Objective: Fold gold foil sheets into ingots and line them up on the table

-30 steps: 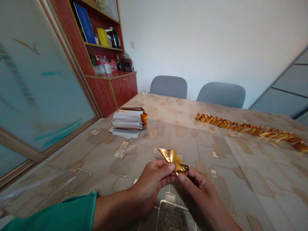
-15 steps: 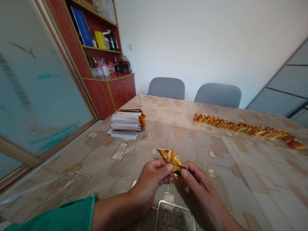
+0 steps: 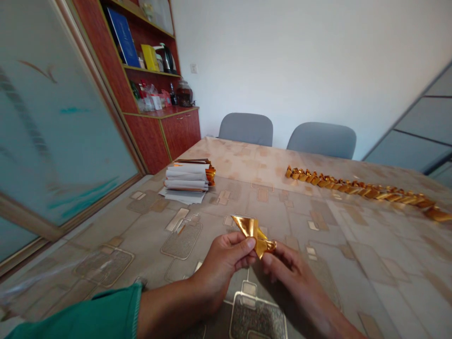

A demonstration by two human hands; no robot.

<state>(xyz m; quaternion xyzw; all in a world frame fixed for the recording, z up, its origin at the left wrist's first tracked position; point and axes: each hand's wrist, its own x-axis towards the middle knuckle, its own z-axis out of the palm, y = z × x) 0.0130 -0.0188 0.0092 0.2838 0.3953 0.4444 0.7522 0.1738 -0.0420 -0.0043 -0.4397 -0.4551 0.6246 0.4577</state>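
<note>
A folded piece of gold foil paper (image 3: 251,228) is held up just above the table in front of me. My left hand (image 3: 231,254) pinches its lower middle between thumb and fingers. One pointed flap sticks up to the left, and another point hangs down between my hands. At the paper's right end, which is bent and crumpled, my right hand (image 3: 287,268) has its fingers behind the foil and its thumb just below. Parts of the right fingertips are hidden behind the paper.
A stack of folded white-backed gold paper (image 3: 186,181) lies at the left on the patterned tablecloth (image 3: 212,216). A long row of folded gold pieces (image 3: 356,188) runs along the right. Two grey chairs (image 3: 246,128) stand behind the table, and a red-brown cabinet (image 3: 180,132) at the back left.
My right thumb has slid down off the paper's right end, which now looks bent and crumpled. The left hand keeps its pinch. The view has shifted slightly.
</note>
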